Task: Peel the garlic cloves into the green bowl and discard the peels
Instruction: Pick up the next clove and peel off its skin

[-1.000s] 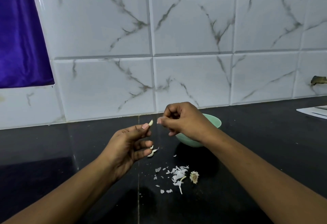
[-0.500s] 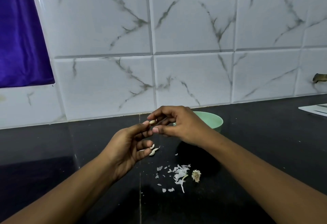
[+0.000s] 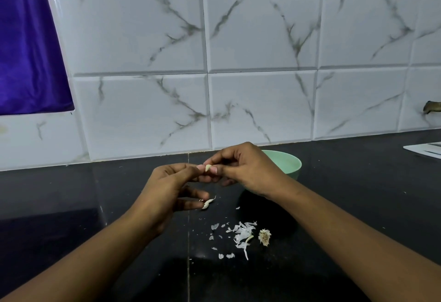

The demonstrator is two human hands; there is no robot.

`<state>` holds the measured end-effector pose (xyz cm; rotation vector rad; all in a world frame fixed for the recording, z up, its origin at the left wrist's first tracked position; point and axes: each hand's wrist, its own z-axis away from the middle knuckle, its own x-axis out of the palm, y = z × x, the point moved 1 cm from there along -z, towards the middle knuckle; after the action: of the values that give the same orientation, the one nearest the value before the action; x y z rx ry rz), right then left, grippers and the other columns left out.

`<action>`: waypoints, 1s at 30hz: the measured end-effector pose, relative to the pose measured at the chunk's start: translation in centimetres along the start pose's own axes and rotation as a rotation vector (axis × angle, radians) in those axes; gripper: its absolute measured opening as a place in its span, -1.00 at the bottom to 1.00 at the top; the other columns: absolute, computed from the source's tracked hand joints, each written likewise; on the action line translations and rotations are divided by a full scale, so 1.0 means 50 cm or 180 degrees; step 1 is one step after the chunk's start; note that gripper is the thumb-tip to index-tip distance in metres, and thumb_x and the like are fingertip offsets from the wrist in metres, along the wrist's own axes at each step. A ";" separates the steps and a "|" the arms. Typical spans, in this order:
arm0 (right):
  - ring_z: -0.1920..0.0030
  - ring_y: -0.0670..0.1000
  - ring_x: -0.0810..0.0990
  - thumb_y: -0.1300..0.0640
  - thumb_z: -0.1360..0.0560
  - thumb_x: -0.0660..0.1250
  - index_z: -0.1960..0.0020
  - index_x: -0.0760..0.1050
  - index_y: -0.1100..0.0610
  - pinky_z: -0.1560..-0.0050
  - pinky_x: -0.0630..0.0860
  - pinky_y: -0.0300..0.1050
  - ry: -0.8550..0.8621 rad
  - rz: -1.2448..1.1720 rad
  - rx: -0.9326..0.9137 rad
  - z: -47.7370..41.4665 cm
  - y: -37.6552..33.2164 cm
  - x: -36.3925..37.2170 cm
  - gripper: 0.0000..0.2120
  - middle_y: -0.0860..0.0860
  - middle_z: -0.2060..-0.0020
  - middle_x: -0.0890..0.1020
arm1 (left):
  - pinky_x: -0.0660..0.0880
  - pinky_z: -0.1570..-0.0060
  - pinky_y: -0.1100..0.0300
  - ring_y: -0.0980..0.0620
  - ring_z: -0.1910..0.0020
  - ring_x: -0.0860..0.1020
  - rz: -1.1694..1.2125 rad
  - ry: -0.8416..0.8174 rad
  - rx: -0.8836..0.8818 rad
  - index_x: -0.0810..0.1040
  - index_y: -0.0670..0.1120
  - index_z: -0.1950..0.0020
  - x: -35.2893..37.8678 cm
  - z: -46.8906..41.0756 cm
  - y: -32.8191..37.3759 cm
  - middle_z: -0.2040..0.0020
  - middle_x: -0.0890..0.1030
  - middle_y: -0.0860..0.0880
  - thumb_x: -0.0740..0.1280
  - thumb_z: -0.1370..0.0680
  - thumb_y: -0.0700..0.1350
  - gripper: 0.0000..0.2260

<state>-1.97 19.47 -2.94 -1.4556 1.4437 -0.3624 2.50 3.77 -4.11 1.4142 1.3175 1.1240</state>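
Clove (image 3: 208, 167) sits at frame centre, pinched from both sides. Your left hand (image 3: 167, 187) holds one end with thumb and forefinger tips. Your right hand (image 3: 248, 170) pinches the other end, fingers curled. Both hands are raised above the counter (image 3: 346, 194), fingertips almost touching.

Step, as I read it: mid-peel, clove not yet in the bowl (image 3: 290, 162).

Next move needs:
- left pinch kept firm, since the clove is small and likely slippery once bare
- right nail to lift the skin and pull it clear
- then a short carry right into the bowl, which is right behind your right hand

Counts:
- cloves: two in view. The second clove (image 3: 207, 204) is at the tips of your left hand's lower fingers. Can't tell if it's held or lying on the counter.
- bowl: one. Your right hand hides part of the inside, so contents unknown.
- peels (image 3: 241, 235): one loose scatter, lower centre, flakes too small to count. Not discarded yet.
- root stub (image 3: 264, 237): one, just right of the peels.
- paper (image 3: 427, 150): one, at right edge.
- cloth (image 3: 28, 51): one, purple, upper left.
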 end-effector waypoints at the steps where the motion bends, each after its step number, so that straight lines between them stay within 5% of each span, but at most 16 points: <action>1: 0.12 0.04 0.67 0.28 -0.48 0.39 -0.04 0.62 0.22 0.09 0.63 -0.10 0.0026 0.0146 -0.0045 0.001 -0.003 0.001 -0.85 0.15 0.13 0.69 | 0.55 0.43 0.17 0.02 0.47 0.57 -0.0086 0.0030 0.0042 0.63 -0.20 0.18 -0.001 0.000 0.000 0.27 0.66 -0.07 0.34 -0.50 -0.16 -0.86; 6: 0.21 -0.12 0.63 0.23 -0.43 0.45 0.04 0.67 0.13 0.08 0.63 -0.12 0.0121 0.0461 -0.0232 0.005 -0.011 0.012 -0.89 0.02 0.19 0.70 | 0.53 0.48 0.22 0.01 0.50 0.57 -0.0468 0.0181 0.0217 0.62 -0.19 0.27 -0.006 0.001 0.003 0.30 0.66 -0.09 0.37 -0.50 -0.22 -0.85; 13: 0.28 -0.32 0.57 0.27 -0.37 0.49 0.15 0.65 0.14 0.19 0.43 -0.44 0.0104 0.0570 -0.0385 0.009 -0.010 0.019 -0.91 -0.17 0.30 0.64 | 0.55 0.43 0.17 0.00 0.52 0.56 -0.0571 0.0327 0.0135 0.62 -0.13 0.41 -0.005 0.005 0.003 0.33 0.65 -0.10 0.29 -0.50 -0.29 -0.71; 18: 0.26 -0.20 0.59 0.33 -0.37 0.47 0.21 0.59 0.09 0.16 0.57 -0.24 -0.0084 -0.0114 -0.0133 0.007 -0.002 0.015 -0.84 0.00 0.25 0.67 | 0.52 0.46 0.20 0.04 0.52 0.55 -0.0388 0.0325 -0.0091 0.62 -0.16 0.29 -0.002 0.002 0.001 0.36 0.65 -0.05 0.25 -0.54 -0.25 -0.75; 27: 0.27 -0.13 0.56 0.35 -0.37 0.47 0.22 0.57 0.09 0.23 0.59 -0.15 -0.0048 -0.0411 0.0050 0.007 -0.003 0.006 -0.81 0.01 0.31 0.59 | 0.49 0.50 0.25 0.05 0.48 0.55 -0.0088 -0.0100 -0.0331 0.67 -0.13 0.23 -0.006 -0.002 -0.003 0.29 0.64 -0.03 0.30 -0.53 -0.14 -0.79; 30: 0.30 -0.15 0.56 0.36 -0.35 0.48 0.24 0.57 0.10 0.25 0.58 -0.18 0.0034 -0.0416 0.0068 0.003 -0.003 -0.001 -0.81 -0.10 0.39 0.60 | 0.48 0.52 0.29 0.08 0.49 0.55 -0.0026 -0.0256 -0.0216 0.66 -0.16 0.17 -0.007 -0.002 -0.004 0.26 0.64 -0.03 0.37 -0.39 -0.05 -0.81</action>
<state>-1.77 19.56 -2.88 -1.5367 1.3528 -0.4660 2.35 3.44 -4.31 1.3890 1.2165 1.0854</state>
